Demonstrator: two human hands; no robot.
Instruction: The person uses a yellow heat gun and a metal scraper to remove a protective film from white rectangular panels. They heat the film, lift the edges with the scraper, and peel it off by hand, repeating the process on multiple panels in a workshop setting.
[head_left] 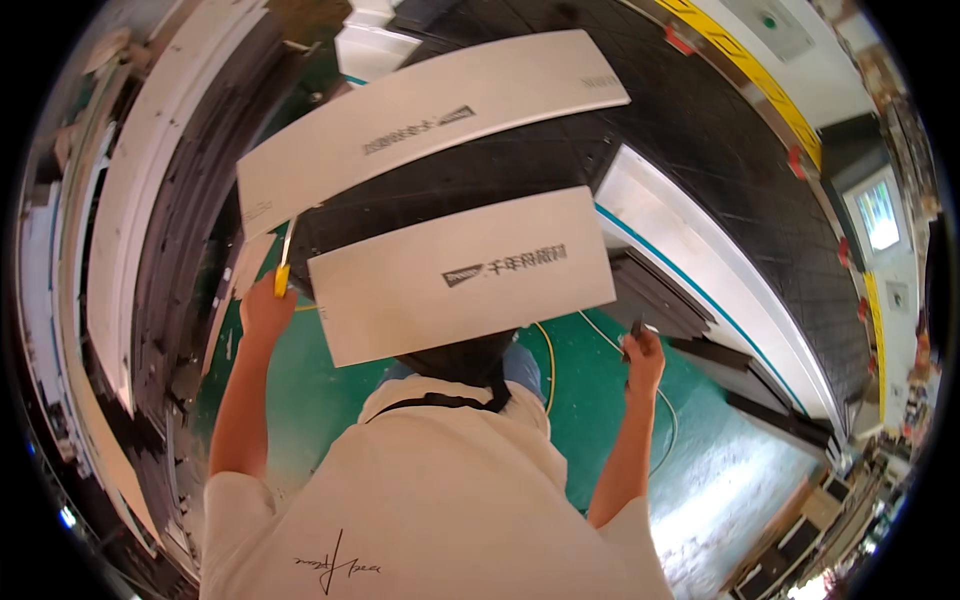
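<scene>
Your left hand (266, 308) grips a yellow tool (282, 280), your right hand (645, 360) a dark tool (637, 326). Between lies a pale, printed board (400, 310).

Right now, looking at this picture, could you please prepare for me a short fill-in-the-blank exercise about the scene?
1. The left hand holds a tool with a ____ handle.
2. A small dark object is gripped in the person's ____ hand.
3. The shiny floor is mainly ____.
4. Printed pale panels number exactly ____.

Missing words: yellow; right; green; two.
</scene>
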